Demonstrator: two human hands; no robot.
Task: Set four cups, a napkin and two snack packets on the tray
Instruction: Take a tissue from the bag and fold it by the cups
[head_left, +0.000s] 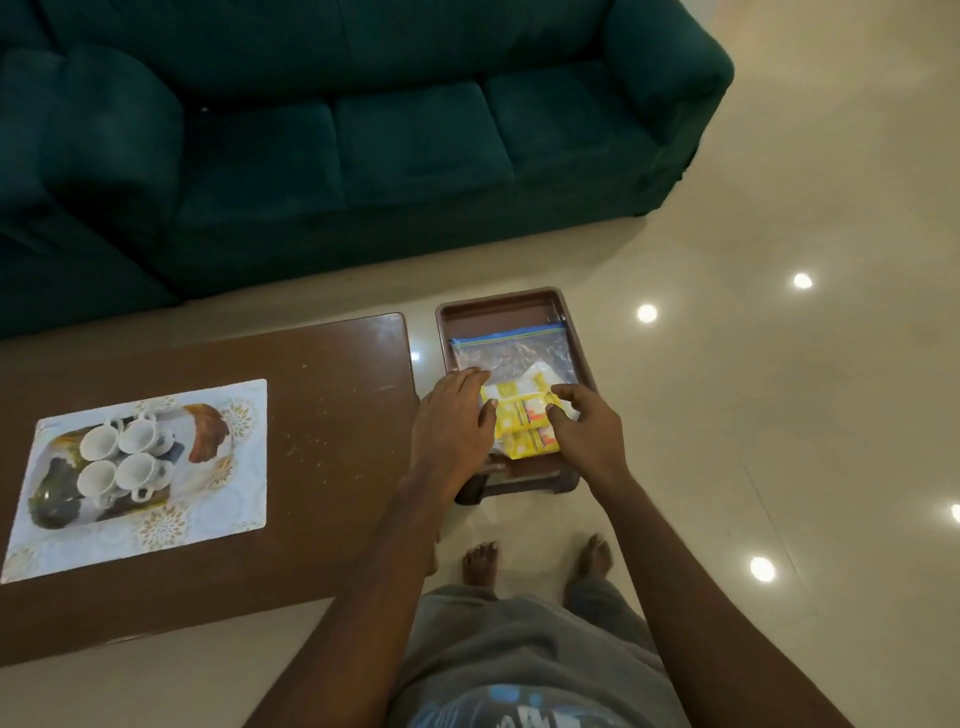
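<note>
Four white cups (124, 462) stand close together on a flat patterned tray (156, 527) at the left of the brown table (332, 441). To the right of the table a brown tray (498, 302) rests on a low stool. It holds a clear zip bag (519, 353), something white like a napkin (537, 376) and yellow snack packets (524, 426). My left hand (457, 423) grips the packets' left edge, its fingers spread over the bag. My right hand (584, 431) pinches their right edge between thumb and fingers.
A dark green sofa (363, 130) runs along the far side of the table. The shiny tiled floor (779, 415) stretches to the right. My bare feet (480, 561) stand just in front of the stool.
</note>
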